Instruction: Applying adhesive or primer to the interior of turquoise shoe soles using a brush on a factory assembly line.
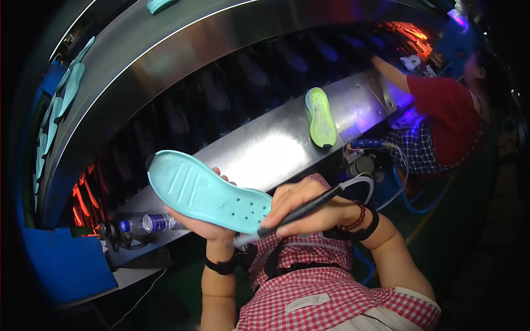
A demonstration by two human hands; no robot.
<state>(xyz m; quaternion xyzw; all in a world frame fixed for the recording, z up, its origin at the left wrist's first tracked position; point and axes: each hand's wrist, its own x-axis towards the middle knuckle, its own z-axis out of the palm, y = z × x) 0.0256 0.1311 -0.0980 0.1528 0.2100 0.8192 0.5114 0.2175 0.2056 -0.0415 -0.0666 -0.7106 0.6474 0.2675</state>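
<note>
A turquoise shoe sole (201, 187) with raised bars and small holes lies tilted across my left hand (201, 225). That hand supports it from beneath, and its fingertips show at the far edge. My right hand (309, 201) is closed around a black pen-shaped tool (316, 206). A grey hose curves off the tool's back end. The tool's pale tip is blurred and sits by the sole's near right end; whether it touches cannot be made out. The right fingers are at that same end of the sole. Beyond my hands, a yellow-green sole (322, 118) lies on the metal ledge.
The curved metal ledge (259, 151) runs along a machine with rows of dim soles inside and orange glowing openings (85, 193). Plastic bottles (157, 222) lie at the left. More turquoise soles (72, 88) stand far left. A co-worker in a red sleeve (436, 96) reaches in at the right.
</note>
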